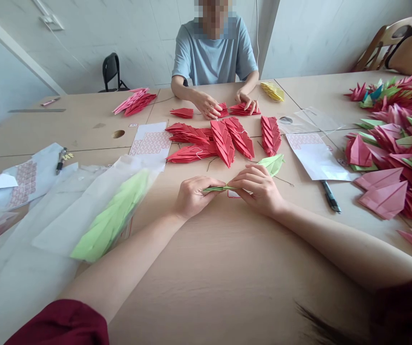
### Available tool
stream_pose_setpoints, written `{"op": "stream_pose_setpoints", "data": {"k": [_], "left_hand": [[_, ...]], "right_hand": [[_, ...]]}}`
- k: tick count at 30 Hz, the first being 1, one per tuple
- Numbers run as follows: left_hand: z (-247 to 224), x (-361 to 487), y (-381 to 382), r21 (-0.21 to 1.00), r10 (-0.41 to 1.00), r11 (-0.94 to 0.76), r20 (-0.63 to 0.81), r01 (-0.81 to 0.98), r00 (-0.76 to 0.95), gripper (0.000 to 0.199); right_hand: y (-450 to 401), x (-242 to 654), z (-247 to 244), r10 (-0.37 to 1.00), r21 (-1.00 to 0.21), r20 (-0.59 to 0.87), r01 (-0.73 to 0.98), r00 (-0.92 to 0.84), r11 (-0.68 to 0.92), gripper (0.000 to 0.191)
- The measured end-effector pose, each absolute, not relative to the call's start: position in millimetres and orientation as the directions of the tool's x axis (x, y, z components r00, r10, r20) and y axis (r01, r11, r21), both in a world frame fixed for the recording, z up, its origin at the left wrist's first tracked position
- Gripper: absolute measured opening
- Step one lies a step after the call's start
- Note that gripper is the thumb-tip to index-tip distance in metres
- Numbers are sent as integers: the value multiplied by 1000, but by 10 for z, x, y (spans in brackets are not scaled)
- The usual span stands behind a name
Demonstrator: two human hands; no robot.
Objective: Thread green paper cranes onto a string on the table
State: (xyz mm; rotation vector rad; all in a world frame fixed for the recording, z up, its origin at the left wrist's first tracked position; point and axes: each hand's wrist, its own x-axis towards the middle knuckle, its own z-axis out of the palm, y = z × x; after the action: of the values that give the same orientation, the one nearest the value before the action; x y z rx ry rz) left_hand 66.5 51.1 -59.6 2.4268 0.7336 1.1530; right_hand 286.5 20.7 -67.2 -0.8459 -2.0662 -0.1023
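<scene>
My left hand (195, 195) and my right hand (258, 189) meet over the table, both closed on a folded green paper piece (217, 189) held almost edge-on. The fingertips of both hands pinch it near its middle. Just behind my right hand lies another light green folded paper (273, 165). Beyond my hands rest several red pleated paper strips (223, 142), with bits of white string on them. A single red pleated strip (271, 136) lies apart to their right.
Across the table (234, 268) a person in a blue shirt (209, 52) handles red folded papers. Green pleated paper in a plastic bag (114, 215) lies left. At right are a pen (331, 196), a sticker sheet (315, 155) and a pink, red and green paper pile (385, 143).
</scene>
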Motion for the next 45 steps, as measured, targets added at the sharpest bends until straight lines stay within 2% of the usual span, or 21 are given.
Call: {"op": "stream_pose_setpoints", "data": {"k": [3, 13, 17, 22, 28, 33, 38, 45], "left_hand": [[-607, 666, 538, 515, 602, -793, 580, 326, 548, 11], [-610, 676, 478, 424, 549, -836, 621, 349, 560, 10], [-616, 682, 455, 423, 539, -841, 601, 338, 590, 10], [-629, 688, 435, 424, 535, -843, 596, 331, 599, 8], [-618, 695, 415, 446, 538, -836, 554, 318, 635, 10], [-635, 690, 429, 445, 538, -837, 559, 320, 630, 11], [-627, 681, 477, 453, 558, -827, 596, 332, 577, 10], [-583, 677, 511, 475, 572, -819, 630, 322, 525, 10]], "right_hand": [[206, 2860, -673, 531, -246, 760, 590, -374, 769, 12], [177, 2844, -665, 538, -266, 731, 552, -419, 791, 10], [151, 2829, -643, 509, -250, 725, 513, -463, 821, 16], [115, 2813, -619, 509, -265, 707, 483, -491, 835, 13], [82, 2808, -580, 460, -214, 715, 462, -526, 861, 13], [88, 2802, -574, 500, -271, 680, 449, -537, 851, 14], [151, 2828, -638, 594, -309, 675, 564, -437, 766, 12], [219, 2872, -676, 603, -333, 729, 602, -324, 726, 2]]}}
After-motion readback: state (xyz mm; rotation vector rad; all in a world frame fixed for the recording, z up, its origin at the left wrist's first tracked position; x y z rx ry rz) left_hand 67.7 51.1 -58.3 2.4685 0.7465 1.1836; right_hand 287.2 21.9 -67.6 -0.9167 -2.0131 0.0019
